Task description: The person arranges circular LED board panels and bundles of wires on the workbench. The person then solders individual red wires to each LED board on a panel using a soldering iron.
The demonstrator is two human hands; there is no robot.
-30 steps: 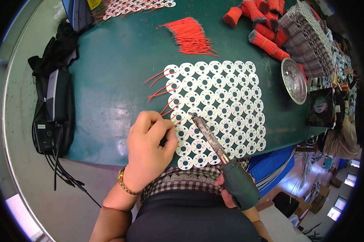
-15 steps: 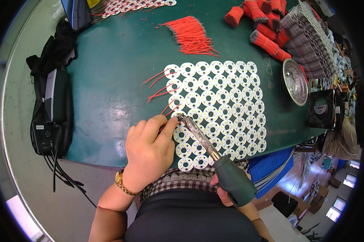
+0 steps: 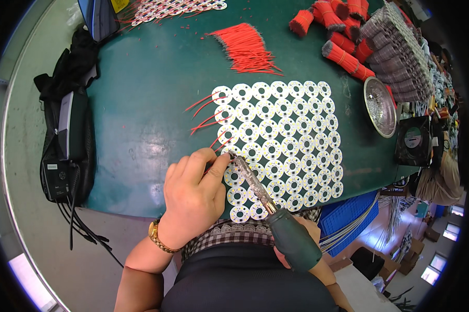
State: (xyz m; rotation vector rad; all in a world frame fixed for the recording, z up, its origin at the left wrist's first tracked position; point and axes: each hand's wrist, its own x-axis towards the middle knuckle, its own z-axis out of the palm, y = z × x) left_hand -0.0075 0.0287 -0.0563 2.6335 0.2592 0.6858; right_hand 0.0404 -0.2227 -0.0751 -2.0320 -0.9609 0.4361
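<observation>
A panel of round white LED boards (image 3: pixel 268 127), joined in rows, lies on the green table. My left hand (image 3: pixel 195 182) is closed at the panel's left edge, its thumb and forefinger pinching a short red wire (image 3: pixel 209 169) against a board in the left column. My right hand (image 3: pixel 308 229) is wrapped round the dark green handle of a soldering iron (image 3: pixel 256 187), partly hidden behind that handle. The iron's tip meets the board right beside my left fingertips. Pairs of red wires (image 3: pixel 202 102) stick out leftward from the upper boards of that same column.
Loose red wires (image 3: pixel 247 49) lie in a pile beyond the panel. Bundled red wires (image 3: pixel 343 58) and stacked boards (image 3: pixel 401 52) fill the far right, near a metal bowl (image 3: pixel 380 106). A black device with cables (image 3: pixel 57 177) stands at the left edge.
The soldering iron's handle has swung slightly left and down, with its tip still near my left fingertips. My left hand stays almost in place, keeping its pinch.
</observation>
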